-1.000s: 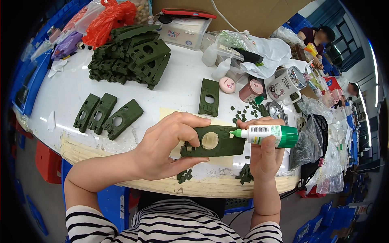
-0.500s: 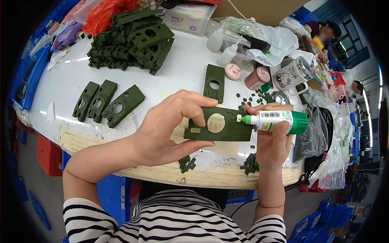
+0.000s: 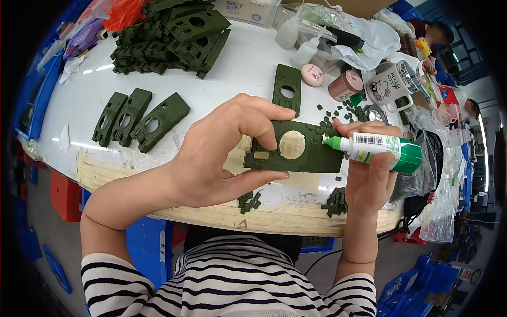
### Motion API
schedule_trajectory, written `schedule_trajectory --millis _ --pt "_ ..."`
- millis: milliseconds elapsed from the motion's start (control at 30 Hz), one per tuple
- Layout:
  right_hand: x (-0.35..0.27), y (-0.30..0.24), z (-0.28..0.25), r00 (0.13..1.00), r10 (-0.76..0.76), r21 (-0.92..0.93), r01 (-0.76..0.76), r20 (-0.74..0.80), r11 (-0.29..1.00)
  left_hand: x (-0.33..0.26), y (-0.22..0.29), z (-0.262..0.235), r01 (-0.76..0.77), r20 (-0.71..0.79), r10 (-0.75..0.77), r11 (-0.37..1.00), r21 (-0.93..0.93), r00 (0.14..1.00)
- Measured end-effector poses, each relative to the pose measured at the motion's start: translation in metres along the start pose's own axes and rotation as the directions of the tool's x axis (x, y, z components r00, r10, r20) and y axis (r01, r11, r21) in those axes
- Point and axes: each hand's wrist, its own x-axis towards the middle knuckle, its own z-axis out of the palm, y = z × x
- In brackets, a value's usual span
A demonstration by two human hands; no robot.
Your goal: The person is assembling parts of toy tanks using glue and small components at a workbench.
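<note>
My left hand [image 3: 216, 153] grips a dark green plastic plate [image 3: 311, 156] with a round hole, held flat above the table's front edge. My right hand [image 3: 369, 177] holds a green and white glue bottle [image 3: 377, 149] sideways, its white nozzle touching the plate's right end. Small green pieces lie below the plate in two piles [image 3: 249, 201] [image 3: 335, 202].
The white table [image 3: 232, 74] carries three green plates [image 3: 140, 120] at the left, one more plate [image 3: 288, 89] in the middle, and a heap of plates [image 3: 169, 34] at the back. Cups, bottles and plastic bags [image 3: 369, 37] crowd the right. Other people sit far right.
Both hands with the plate and the bottle stay together; the view has shifted slightly, and the nozzle remains at the plate's right end.
</note>
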Motion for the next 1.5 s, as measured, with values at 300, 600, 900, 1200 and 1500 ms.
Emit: schedule_trajectory --millis 300,600,900,1200,1500 --pt "0.000 -0.001 0.002 1.000 0.002 -0.021 -0.002 -0.009 1.000 0.000 0.000 0.001 -0.004 -0.006 0.004 1.000 0.017 1.000" --pt "0.000 0.001 0.001 1.000 -0.015 -0.022 0.015 -0.007 1.000 0.001 -0.001 0.001 -0.012 -0.012 0.013 1.000 0.018 1.000" --pt "-0.001 -0.002 -0.001 0.996 0.089 0.077 -0.087 -0.023 0.993 0.001 -0.002 0.001 -0.003 -0.008 0.003 1.000 0.013 1.000" --pt "-0.004 -0.005 -0.002 0.996 0.088 0.121 -0.090 0.021 0.989 0.004 -0.005 0.004 0.085 -0.093 -0.138 0.898 -0.432 0.986" --pt "-0.002 -0.008 -0.008 0.997 0.072 0.273 -0.068 -0.006 0.960 0.009 0.009 0.000 0.431 0.236 -0.491 0.333 -0.839 0.839"
